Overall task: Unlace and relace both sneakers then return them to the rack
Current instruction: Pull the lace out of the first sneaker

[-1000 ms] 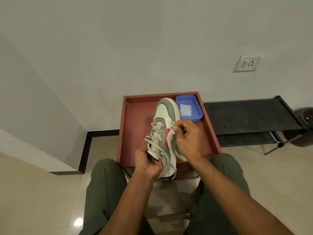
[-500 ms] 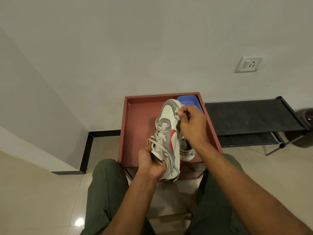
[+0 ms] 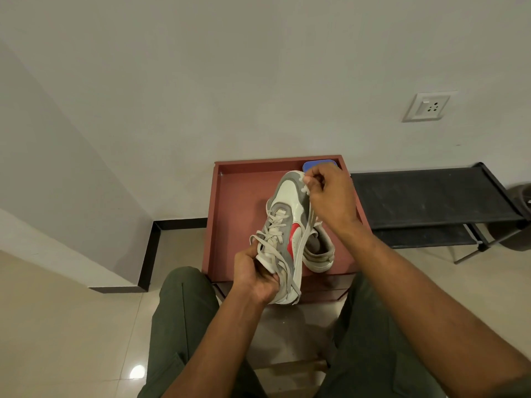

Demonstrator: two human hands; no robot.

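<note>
Over the red tray, the left hand grips the heel of the sneaker while the right hand pinches its lace near the toe, and the second sneaker lies in the tray just beside it

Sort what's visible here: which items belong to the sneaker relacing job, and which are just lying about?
Part of the job:
- held sneaker, gripped by the left hand
- lace, pulled taut by the right hand
- second sneaker, lying in the red tray
- black shoe rack

Just lying about:
- blue tub
- wall socket
</note>
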